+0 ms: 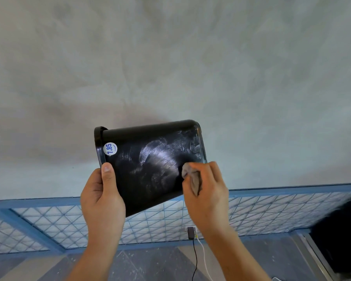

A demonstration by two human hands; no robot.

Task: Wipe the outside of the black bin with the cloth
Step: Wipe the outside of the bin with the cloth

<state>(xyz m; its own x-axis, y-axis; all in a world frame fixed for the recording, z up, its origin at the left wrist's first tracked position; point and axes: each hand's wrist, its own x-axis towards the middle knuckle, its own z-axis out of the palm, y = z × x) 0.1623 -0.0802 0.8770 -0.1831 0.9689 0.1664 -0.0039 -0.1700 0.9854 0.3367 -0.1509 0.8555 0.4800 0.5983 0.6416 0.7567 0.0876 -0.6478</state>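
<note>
The black bin is held up in the air on its side, rim to the left, base to the right. A round white sticker with blue "7.85" sits near the rim. Pale smear marks streak the bin's upper right side. My left hand grips the bin at its rim end, thumb on the facing side. My right hand holds a bunched grey cloth pressed against the bin's lower right side, close to the base.
Behind the bin is a plain grey-green wall. Below it runs a blue-framed mesh panel. A black adapter with a black and a white cable hangs there. A dark shape fills the right edge.
</note>
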